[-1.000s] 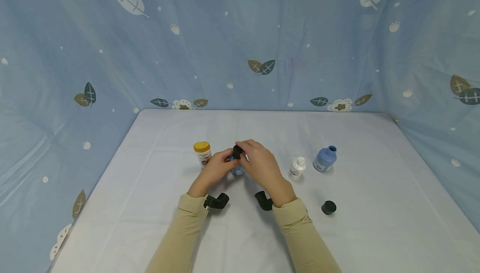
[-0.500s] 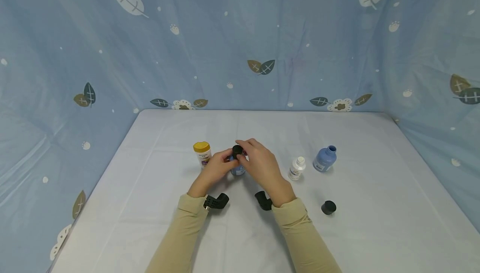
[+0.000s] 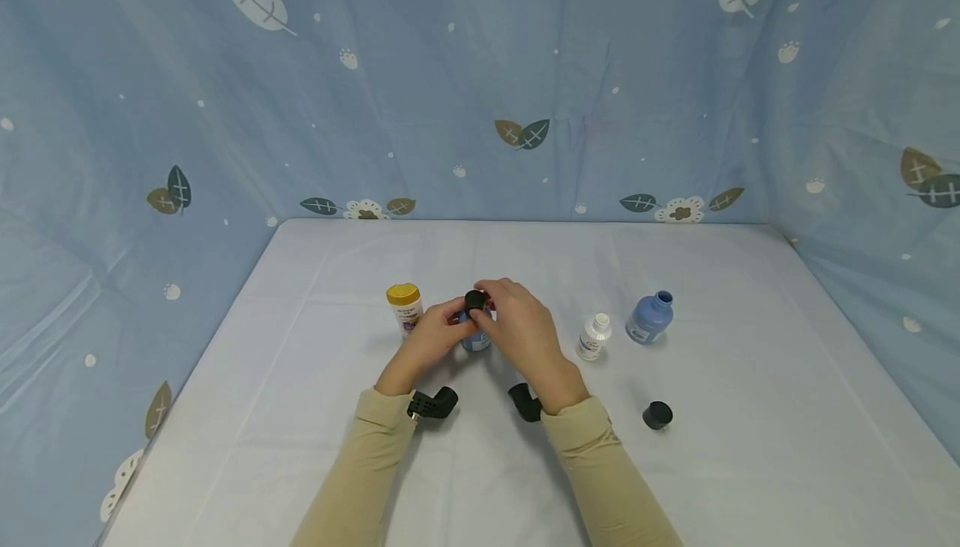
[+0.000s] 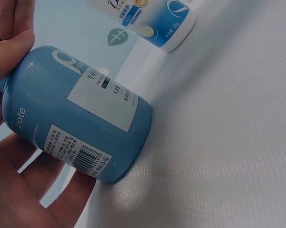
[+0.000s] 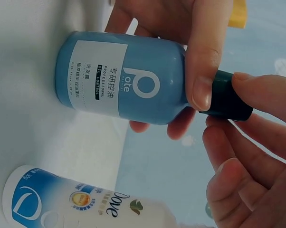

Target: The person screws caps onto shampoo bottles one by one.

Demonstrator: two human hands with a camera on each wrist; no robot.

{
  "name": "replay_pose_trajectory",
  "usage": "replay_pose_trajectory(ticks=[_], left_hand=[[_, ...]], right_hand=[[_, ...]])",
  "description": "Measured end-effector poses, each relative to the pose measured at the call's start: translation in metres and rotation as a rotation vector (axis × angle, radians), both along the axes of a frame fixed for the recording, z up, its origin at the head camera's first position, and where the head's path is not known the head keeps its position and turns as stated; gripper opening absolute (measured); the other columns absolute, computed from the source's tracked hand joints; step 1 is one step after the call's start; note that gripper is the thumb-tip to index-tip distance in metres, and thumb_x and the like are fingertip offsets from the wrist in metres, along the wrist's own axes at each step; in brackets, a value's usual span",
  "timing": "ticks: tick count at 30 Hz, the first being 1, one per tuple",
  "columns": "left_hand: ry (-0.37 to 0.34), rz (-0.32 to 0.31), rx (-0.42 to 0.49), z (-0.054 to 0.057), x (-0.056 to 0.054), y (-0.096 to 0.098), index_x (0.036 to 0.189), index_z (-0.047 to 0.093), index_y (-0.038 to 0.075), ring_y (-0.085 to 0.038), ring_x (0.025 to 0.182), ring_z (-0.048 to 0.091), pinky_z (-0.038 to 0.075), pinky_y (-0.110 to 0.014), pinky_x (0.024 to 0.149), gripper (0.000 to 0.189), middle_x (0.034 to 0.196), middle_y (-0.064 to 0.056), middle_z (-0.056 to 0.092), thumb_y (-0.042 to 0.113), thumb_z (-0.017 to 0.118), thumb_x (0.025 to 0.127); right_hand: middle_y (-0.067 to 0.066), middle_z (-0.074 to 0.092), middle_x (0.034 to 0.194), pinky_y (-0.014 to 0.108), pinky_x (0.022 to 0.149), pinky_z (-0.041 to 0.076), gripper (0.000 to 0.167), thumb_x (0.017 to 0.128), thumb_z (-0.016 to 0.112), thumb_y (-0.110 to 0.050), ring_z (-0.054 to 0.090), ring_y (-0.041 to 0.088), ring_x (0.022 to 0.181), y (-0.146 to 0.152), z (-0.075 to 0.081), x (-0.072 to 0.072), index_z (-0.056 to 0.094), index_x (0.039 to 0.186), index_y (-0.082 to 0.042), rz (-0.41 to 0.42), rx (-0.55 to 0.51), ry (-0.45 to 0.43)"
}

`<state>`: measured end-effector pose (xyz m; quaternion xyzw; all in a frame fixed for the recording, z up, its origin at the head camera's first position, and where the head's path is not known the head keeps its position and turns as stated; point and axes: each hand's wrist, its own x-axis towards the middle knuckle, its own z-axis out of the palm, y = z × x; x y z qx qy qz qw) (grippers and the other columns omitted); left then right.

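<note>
A blue shampoo bottle (image 5: 147, 80) with a white label stands between the hands, its base seemingly on the white tabletop. My left hand (image 3: 435, 334) grips it near the shoulder, thumb across the neck and fingers behind the body, as the left wrist view also shows. Over the neck sits a black cap (image 5: 227, 97), which my right hand (image 3: 521, 326) pinches between thumb and fingers. Whether its thread is fully seated cannot be seen. The left thumb touches the cap's lower edge. Just left of the left hand is a white bottle with a yellow lid (image 3: 405, 305).
Right of the hands stand a small white Dove bottle (image 3: 594, 337) without a cap and a second blue bottle (image 3: 650, 318) with an uncovered mouth. A loose black cap (image 3: 657, 415) lies nearer the front. A blue leaf-patterned curtain (image 3: 480, 88) borders the table (image 3: 750, 297).
The right thumb and fingers have shifted slightly around the black cap. My left hand and the blue bottle stay in place, as do the other bottles and the loose cap.
</note>
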<state>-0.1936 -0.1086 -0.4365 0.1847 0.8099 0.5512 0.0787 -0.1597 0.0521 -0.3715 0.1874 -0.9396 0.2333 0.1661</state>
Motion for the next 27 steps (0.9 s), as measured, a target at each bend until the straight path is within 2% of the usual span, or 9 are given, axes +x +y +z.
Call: replay_pose_trajectory(ticks=[4, 9, 14, 17, 19, 24, 27], left_hand=[[0.007, 0.006, -0.012, 0.000, 0.000, 0.001, 0.106, 0.061, 0.021, -0.014, 0.093, 0.053, 0.042, -0.035, 0.082, 0.023, 0.107, 0.003, 0.060, 0.025, 0.060, 0.084], [0.019, 0.008, -0.037, 0.000, -0.001, 0.000, 0.109, 0.060, 0.020, -0.014, 0.091, 0.053, 0.043, -0.034, 0.079, 0.031, 0.106, 0.002, 0.060, 0.038, 0.059, 0.084], [-0.001, 0.003, -0.037, 0.001, -0.001, 0.001, 0.114, 0.059, 0.018, -0.015, 0.097, 0.053, 0.042, -0.036, 0.083, 0.034, 0.112, 0.000, 0.058, 0.036, 0.060, 0.085], [-0.027, -0.001, -0.024, 0.005, 0.001, 0.001, 0.120, 0.056, 0.015, -0.017, 0.107, 0.051, 0.040, -0.038, 0.089, 0.037, 0.120, -0.003, 0.055, 0.029, 0.060, 0.086], [-0.028, -0.013, -0.022, 0.013, 0.005, 0.002, 0.123, 0.053, 0.010, -0.020, 0.111, 0.049, 0.039, -0.039, 0.091, 0.039, 0.122, -0.007, 0.054, 0.024, 0.059, 0.087], [-0.036, -0.036, -0.024, 0.031, 0.014, 0.003, 0.126, 0.049, 0.003, -0.024, 0.113, 0.048, 0.039, -0.038, 0.091, 0.042, 0.123, -0.012, 0.052, 0.019, 0.057, 0.088], [-0.044, -0.036, -0.017, 0.028, 0.013, 0.003, 0.127, 0.048, 0.004, -0.024, 0.114, 0.047, 0.039, -0.039, 0.092, 0.044, 0.125, -0.012, 0.051, 0.021, 0.057, 0.088]], right_hand=[[-0.001, 0.058, 0.094, 0.025, 0.057, 0.043, 0.040, 0.078, 0.069, -0.028, 0.052, 0.010, 0.077, 0.000, -0.001, 0.000, 0.059, 0.114, -0.014, -0.001, 0.004, 0.025], [0.000, 0.054, 0.104, 0.024, 0.056, 0.043, 0.040, 0.079, 0.069, -0.028, 0.051, 0.011, 0.080, 0.002, 0.000, 0.001, 0.059, 0.115, -0.014, 0.024, 0.015, 0.081], [0.001, 0.054, 0.113, 0.026, 0.061, 0.046, 0.037, 0.081, 0.065, -0.021, 0.053, 0.014, 0.093, 0.003, 0.004, 0.002, 0.059, 0.117, -0.014, 0.073, 0.029, 0.101], [0.001, 0.053, 0.119, 0.028, 0.068, 0.047, 0.036, 0.083, 0.060, -0.012, 0.051, 0.016, 0.104, 0.004, 0.006, 0.002, 0.058, 0.119, -0.014, 0.115, 0.054, 0.073], [0.001, 0.052, 0.122, 0.029, 0.073, 0.047, 0.038, 0.083, 0.056, -0.008, 0.049, 0.017, 0.108, 0.003, 0.007, 0.002, 0.057, 0.120, -0.013, 0.138, 0.070, 0.049], [0.000, 0.055, 0.119, 0.029, 0.079, 0.046, 0.035, 0.083, 0.055, -0.006, 0.050, 0.016, 0.107, 0.003, 0.007, 0.002, 0.059, 0.117, -0.012, 0.135, 0.087, 0.031], [0.000, 0.057, 0.115, 0.028, 0.078, 0.046, 0.031, 0.084, 0.055, -0.007, 0.051, 0.015, 0.105, 0.004, 0.006, 0.001, 0.061, 0.115, -0.011, 0.125, 0.078, 0.034]])
